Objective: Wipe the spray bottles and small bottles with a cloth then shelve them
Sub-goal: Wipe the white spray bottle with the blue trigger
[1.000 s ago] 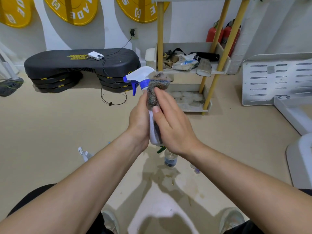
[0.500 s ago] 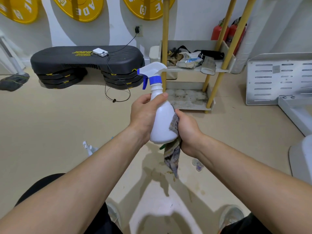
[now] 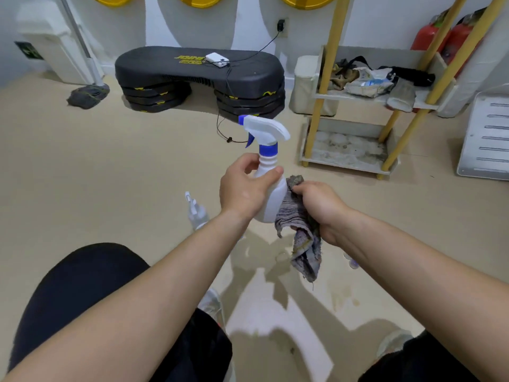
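Around the neck of the white plastic spray bottle with blue collar and trigger: left hand fingers curled, thumb across the front, solid hold. Bottle is upright in mid-air above the beige floor, in front of the knees.

Right hand fingers are bunched on a grey striped cloth and press it to the bottle's lower right side. The cloth's tail hangs loose below.

Step, as I read it: wiping the body of this bottle. Can't tell whether the trigger head is done.

Next move calls for finishing the wipe, then reaching forward-right to the white shelf rack with yellow posts. Its bottom tier is bare but stained; the middle tier is cluttered. Set the bottle down upright.

On the floor, unshelved: a small clear spray bottle just left of the left wrist, and small bottles mostly hidden behind the right forearm, count unclear. So several rounds remain.
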